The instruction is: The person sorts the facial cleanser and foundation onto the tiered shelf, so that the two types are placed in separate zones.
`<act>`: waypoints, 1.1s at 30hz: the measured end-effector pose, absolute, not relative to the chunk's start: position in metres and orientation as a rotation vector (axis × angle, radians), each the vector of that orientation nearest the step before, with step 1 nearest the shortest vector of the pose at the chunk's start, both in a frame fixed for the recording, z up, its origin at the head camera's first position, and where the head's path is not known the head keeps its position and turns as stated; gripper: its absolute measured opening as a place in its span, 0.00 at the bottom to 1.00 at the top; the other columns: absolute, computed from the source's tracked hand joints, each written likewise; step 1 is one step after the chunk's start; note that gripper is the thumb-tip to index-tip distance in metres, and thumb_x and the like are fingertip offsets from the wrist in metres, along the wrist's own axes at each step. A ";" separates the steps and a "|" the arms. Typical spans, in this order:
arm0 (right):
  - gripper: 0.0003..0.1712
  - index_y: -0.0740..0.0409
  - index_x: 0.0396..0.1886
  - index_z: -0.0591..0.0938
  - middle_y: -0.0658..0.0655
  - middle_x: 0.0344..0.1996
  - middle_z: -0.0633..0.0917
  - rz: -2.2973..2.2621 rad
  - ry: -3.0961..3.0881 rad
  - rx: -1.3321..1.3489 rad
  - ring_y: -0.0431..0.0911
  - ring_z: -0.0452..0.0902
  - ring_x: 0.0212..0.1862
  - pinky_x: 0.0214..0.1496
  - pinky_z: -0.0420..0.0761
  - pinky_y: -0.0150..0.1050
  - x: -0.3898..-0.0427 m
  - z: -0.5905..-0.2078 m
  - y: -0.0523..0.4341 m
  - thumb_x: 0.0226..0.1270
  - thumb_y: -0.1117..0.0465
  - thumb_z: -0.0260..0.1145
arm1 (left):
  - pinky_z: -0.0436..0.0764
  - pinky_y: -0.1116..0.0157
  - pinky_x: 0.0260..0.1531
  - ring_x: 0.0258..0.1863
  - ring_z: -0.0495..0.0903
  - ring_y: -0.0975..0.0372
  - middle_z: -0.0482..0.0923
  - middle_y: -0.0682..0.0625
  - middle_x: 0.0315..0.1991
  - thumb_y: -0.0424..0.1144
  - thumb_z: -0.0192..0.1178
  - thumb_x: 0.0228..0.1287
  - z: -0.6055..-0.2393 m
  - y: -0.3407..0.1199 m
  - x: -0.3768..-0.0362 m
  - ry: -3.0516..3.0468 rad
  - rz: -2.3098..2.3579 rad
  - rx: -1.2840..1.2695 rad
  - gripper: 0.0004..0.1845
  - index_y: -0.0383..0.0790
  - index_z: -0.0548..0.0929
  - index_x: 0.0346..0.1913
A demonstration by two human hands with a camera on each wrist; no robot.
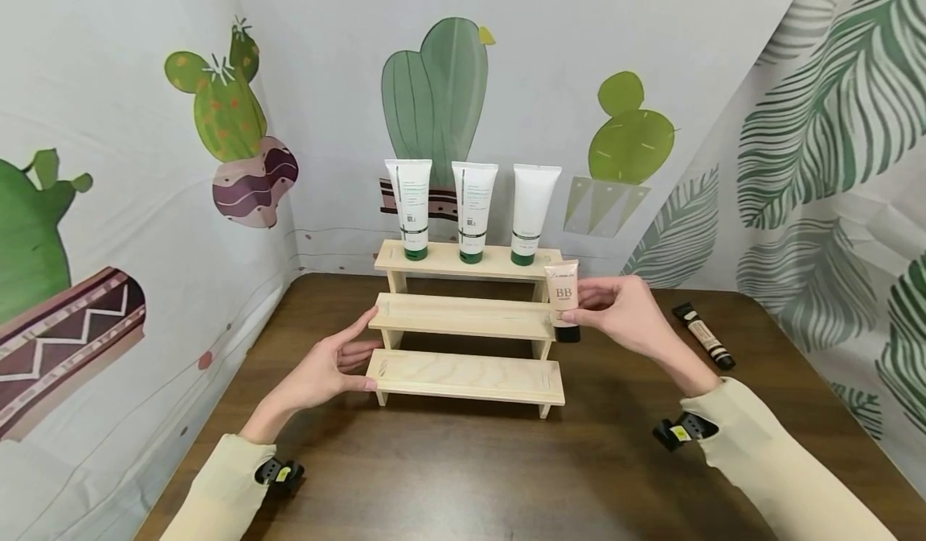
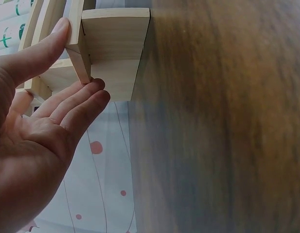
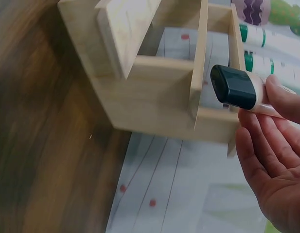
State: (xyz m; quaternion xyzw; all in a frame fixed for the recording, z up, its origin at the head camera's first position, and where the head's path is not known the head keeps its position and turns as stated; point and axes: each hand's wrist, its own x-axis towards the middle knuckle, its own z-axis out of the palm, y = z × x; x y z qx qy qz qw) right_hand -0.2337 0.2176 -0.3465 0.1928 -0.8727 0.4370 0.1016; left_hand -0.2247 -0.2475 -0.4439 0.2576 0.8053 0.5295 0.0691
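Cactus and leaf prints are seen on the cloth walls round a dark wooden surface (image 1: 448,469), on which a three-step rack (image 1: 466,328) is set. Three white tubes (image 1: 470,211) are stood capped-end down on the rack's top step; the middle and bottom steps are bare, so the filling is judged barely begun below the top. A BB tube (image 1: 565,298) is pinched in the right hand (image 1: 625,312) at the right end of the middle step, cap down. The rack's left end is touched by the straight fingers of the left hand (image 1: 329,364). A striped tube (image 1: 703,335) is left lying right of the rack.
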 end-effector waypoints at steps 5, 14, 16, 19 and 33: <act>0.21 0.56 0.42 0.86 0.51 0.28 0.87 1.334 -2.553 0.628 0.44 0.84 0.31 0.30 0.82 0.33 -0.236 -0.342 0.195 0.47 0.54 0.79 | 0.74 0.57 0.56 0.60 0.72 0.51 0.62 0.43 0.68 0.29 0.75 0.45 -0.444 -0.247 -0.225 2.413 1.607 0.787 0.59 0.58 0.49 0.75; 0.22 0.56 0.42 0.86 0.50 0.28 0.87 1.382 -2.528 0.653 0.42 0.84 0.30 0.32 0.83 0.35 -0.242 -0.341 0.152 0.45 0.55 0.80 | 0.74 0.56 0.56 0.60 0.72 0.51 0.61 0.44 0.69 0.29 0.74 0.45 -0.445 -0.248 -0.226 2.409 1.614 0.789 0.58 0.59 0.50 0.75; 0.22 0.56 0.42 0.86 0.50 0.29 0.87 1.392 -2.516 0.659 0.42 0.84 0.31 0.33 0.84 0.35 -0.244 -0.342 0.143 0.45 0.54 0.80 | 0.74 0.56 0.55 0.60 0.72 0.51 0.61 0.43 0.68 0.28 0.74 0.45 -0.445 -0.248 -0.226 2.408 1.617 0.786 0.58 0.59 0.50 0.75; 0.21 0.54 0.41 0.87 0.49 0.29 0.87 1.414 -2.495 0.666 0.41 0.84 0.31 0.34 0.84 0.36 -0.246 -0.344 0.128 0.45 0.55 0.80 | 0.74 0.56 0.55 0.59 0.72 0.51 0.63 0.42 0.67 0.29 0.74 0.45 -0.444 -0.248 -0.225 2.410 1.617 0.780 0.58 0.59 0.50 0.75; 0.20 0.50 0.40 0.87 0.45 0.30 0.87 1.520 -2.364 0.647 0.38 0.83 0.31 0.34 0.84 0.35 -0.261 -0.357 0.067 0.44 0.57 0.81 | 0.74 0.55 0.55 0.60 0.72 0.52 0.62 0.42 0.68 0.28 0.74 0.45 -0.443 -0.247 -0.225 2.405 1.611 0.771 0.58 0.59 0.50 0.75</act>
